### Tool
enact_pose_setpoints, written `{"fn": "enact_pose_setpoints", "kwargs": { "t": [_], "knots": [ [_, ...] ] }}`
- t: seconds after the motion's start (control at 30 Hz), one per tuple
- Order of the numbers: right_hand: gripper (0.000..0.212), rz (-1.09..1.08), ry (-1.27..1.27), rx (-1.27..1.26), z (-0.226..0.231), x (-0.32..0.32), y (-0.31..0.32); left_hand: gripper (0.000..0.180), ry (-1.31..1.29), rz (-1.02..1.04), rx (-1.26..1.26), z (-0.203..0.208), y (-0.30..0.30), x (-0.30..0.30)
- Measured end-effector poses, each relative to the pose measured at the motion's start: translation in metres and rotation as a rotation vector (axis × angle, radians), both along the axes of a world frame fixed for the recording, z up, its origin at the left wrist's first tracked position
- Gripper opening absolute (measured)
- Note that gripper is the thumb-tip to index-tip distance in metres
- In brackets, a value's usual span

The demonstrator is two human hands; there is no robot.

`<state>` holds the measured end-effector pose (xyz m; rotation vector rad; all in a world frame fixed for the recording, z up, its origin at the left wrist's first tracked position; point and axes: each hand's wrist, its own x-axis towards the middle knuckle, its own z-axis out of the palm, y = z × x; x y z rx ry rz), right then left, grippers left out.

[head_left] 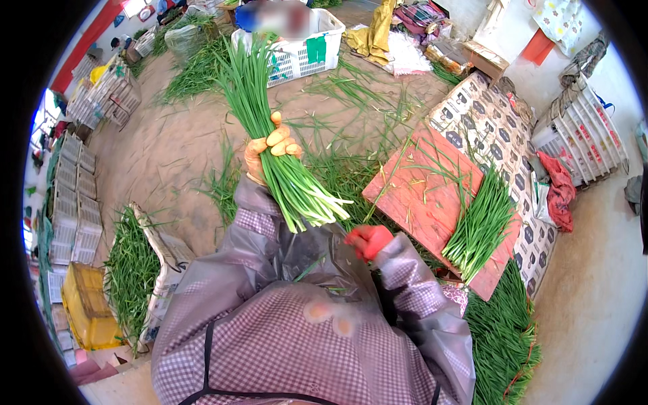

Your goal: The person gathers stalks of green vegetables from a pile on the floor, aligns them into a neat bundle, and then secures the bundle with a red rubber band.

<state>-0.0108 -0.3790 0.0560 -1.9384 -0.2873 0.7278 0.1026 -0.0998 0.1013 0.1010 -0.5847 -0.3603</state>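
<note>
My left hand point(273, 145), in a tan glove, grips a thick bunch of garlic chives point(250, 94) around its middle. The green leaf tips point up and away, while the pale cut ends point(324, 206) hang down toward my right hand. Just below those ends is my right hand point(369, 241), in a red glove, with its fingers curled in. It is apart from the bunch, and whatever it may hold is too small to make out. To the right, another pile of garlic chives point(480, 226) lies on a red board point(425, 182).
Loose leaves point(331, 169) litter the floor ahead. A white crate point(307, 57) stands at the far side, with a person behind it. On the left are a crate of greens point(162, 270), a yellow crate point(88, 307) and stacked crates point(74, 202). More chives point(503, 334) lie at lower right.
</note>
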Motion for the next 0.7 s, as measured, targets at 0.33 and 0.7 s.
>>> {"fn": "enact_pose_setpoints", "kwargs": {
  "t": [0.33, 0.7],
  "knots": [
    [0.080, -0.387, 0.158, 0.739, 0.020, 0.006, -0.058, 0.075, 0.253, -0.281, 0.361, -0.006, -0.080, -0.070],
    [0.082, -0.573, 0.057, 1.061, 0.039, -0.025, -0.012, 0.065, 0.264, -0.480, 0.720, -0.006, -0.147, -0.082]
  ]
}}
